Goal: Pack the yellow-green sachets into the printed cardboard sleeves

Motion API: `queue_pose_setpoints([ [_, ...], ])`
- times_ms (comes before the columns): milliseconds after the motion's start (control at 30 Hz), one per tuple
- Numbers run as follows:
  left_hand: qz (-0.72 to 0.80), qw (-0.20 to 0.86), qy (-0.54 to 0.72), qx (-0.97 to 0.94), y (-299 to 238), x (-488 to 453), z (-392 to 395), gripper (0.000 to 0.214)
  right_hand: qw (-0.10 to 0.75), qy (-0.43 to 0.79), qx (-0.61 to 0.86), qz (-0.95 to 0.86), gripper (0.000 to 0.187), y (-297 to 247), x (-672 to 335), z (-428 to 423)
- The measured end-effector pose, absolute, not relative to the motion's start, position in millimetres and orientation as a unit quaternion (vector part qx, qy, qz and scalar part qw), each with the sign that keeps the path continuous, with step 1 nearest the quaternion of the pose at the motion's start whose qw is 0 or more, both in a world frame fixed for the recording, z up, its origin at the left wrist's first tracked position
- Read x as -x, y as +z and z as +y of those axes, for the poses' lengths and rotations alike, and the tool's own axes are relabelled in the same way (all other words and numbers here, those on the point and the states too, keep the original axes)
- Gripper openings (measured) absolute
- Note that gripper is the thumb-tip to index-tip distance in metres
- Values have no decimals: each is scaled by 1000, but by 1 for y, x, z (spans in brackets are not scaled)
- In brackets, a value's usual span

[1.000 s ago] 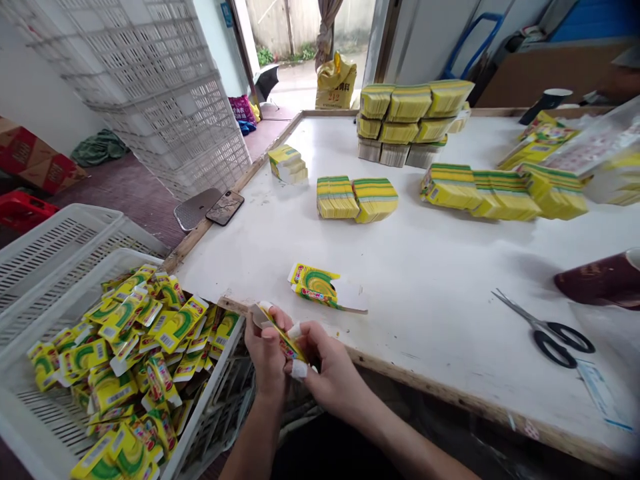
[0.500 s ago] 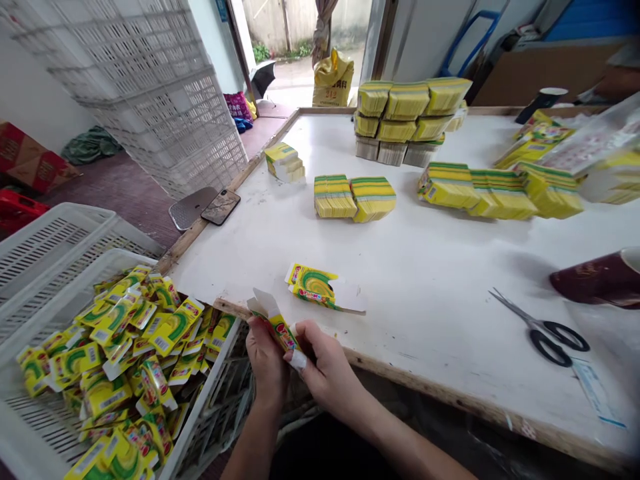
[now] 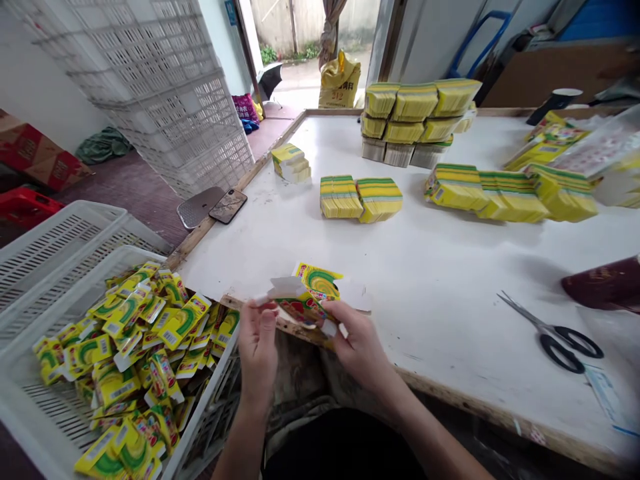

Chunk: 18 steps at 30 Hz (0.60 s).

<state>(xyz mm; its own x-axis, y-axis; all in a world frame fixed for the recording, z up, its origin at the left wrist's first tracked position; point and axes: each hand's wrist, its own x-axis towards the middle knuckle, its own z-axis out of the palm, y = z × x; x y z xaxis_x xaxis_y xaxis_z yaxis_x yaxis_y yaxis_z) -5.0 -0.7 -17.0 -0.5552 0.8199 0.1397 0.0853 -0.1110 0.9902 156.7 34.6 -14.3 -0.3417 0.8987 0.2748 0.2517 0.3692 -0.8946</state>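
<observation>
A small yellow, red and green cardboard box [image 3: 303, 308] is held between my two hands over the table's front edge, its white end flaps standing open at the left. My left hand [image 3: 257, 343] pinches the flap end of this box. Around its other end my right hand [image 3: 357, 343] has its fingers closed, and white tape wraps the thumb. Just behind lies a second yellow box [image 3: 317, 281] on the white tabletop, partly hidden by the held one, with a white flap pointing right.
To the left a white plastic crate [image 3: 15, 413] holds many folded boxes. Stacks of flat cartons [image 3: 360, 199] stand across the table. Black-handled scissors [image 3: 560, 337] and a dark red cup [image 3: 603, 283] lie at the right. A phone [image 3: 229, 206] rests at the left edge.
The held box has been raised and turned from steep to more level. My hands have moved apart, the right one shifting right, and the box now overlaps the second one in view.
</observation>
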Motion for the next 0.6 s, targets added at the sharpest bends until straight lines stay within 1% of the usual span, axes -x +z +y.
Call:
queue_pose_setpoints([
  [33, 599, 242, 642, -414, -8, 12, -4, 36, 409, 336, 407, -744, 24, -11, -162, 37],
  [100, 589, 174, 609, -501, 12, 22, -11, 55, 397, 231, 405, -791, 25, -3, -170, 40],
  [167, 595, 146, 516, -598, 28, 25, -18, 84, 386, 170, 374, -826, 22, 5, -171, 39],
  [200, 606, 142, 455, -637, 32, 24, -19, 95, 385, 160, 349, -839, 20, 9, -171, 37],
  [233, 616, 147, 394, -667, 34, 22, -20, 97, 383, 159, 324, -850, 19, 11, -169, 34],
  [267, 625, 163, 338, -685, 33, 18, -19, 91, 382, 160, 303, -858, 20, 13, -168, 31],
  [300, 634, 184, 299, -689, 29, 14, -17, 80, 382, 161, 291, -862, 22, 14, -168, 29],
  [367, 653, 217, 267, -675, 18, 7, -13, 58, 402, 168, 301, -848, 25, 12, -169, 26],
  [400, 662, 222, 267, -664, 12, 4, -12, 53, 425, 180, 324, -826, 29, 10, -171, 25],
  [433, 669, 220, 273, -656, 6, 1, -11, 53, 451, 202, 353, -794, 39, 8, -172, 25],
  [500, 667, 205, 290, -655, -2, -5, -11, 56, 493, 288, 406, -714, 59, 4, -174, 26],
  [533, 659, 200, 295, -662, -4, -8, -11, 56, 498, 347, 420, -675, 61, 2, -173, 27],
  [600, 640, 185, 307, -680, -6, -12, -13, 56, 467, 482, 414, -615, 51, 0, -169, 28],
])
